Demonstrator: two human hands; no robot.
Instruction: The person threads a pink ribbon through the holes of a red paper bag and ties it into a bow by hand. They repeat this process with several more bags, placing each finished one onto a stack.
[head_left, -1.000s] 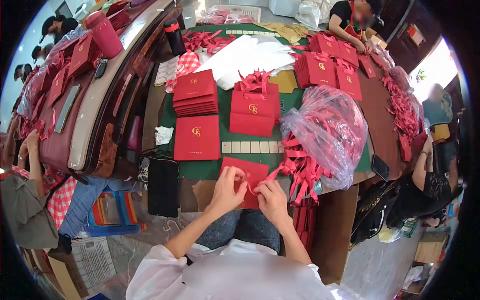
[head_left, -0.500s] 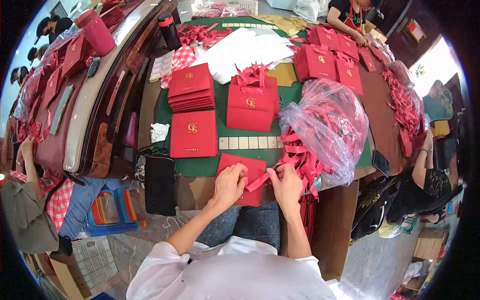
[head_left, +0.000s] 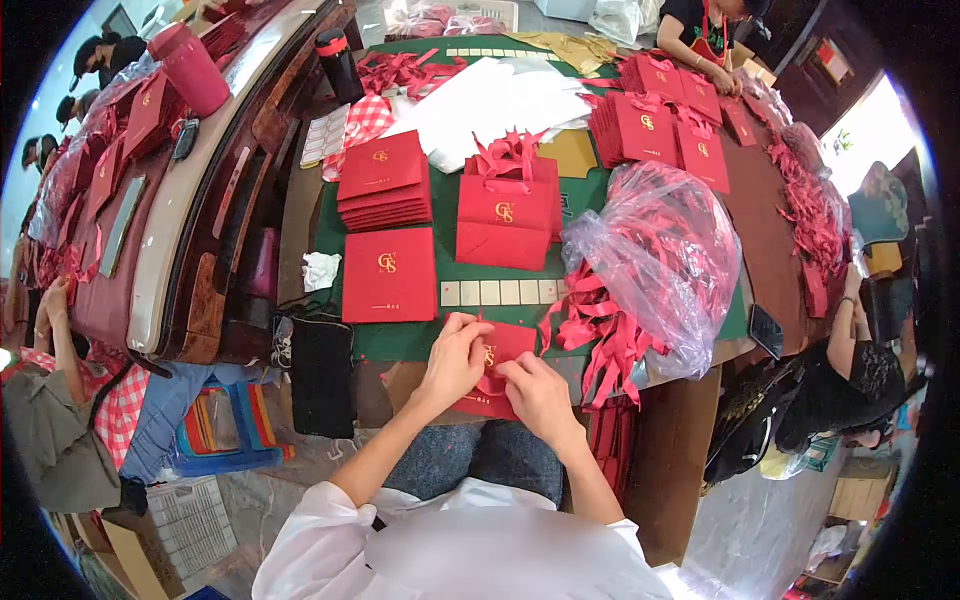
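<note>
A red paper bag (head_left: 514,341) with a gold logo lies at the table's near edge under both hands. My left hand (head_left: 455,362) is closed at its upper left side, fingers bent over the edge. My right hand (head_left: 537,392) pinches a red ribbon on the bag's front; the ribbon is mostly covered by the fingers. Just to the right, loose red ribbons (head_left: 603,335) spill from a clear plastic bag (head_left: 665,255). Beyond the hands are a flat red bag (head_left: 389,275), a stack of red bags (head_left: 383,180) and upright bags with ribbon handles (head_left: 505,222).
White sheets (head_left: 490,105) lie farther back beside a black bottle (head_left: 339,64). More red bags (head_left: 642,130) stand at the back right, near a co-worker (head_left: 698,45). A black pouch (head_left: 322,375) hangs at the left edge and a phone (head_left: 765,330) lies at the right.
The right hand has moved left and inward over the bag, near the left hand. The bag's gold logo now shows between them, where its face looked plain before.
</note>
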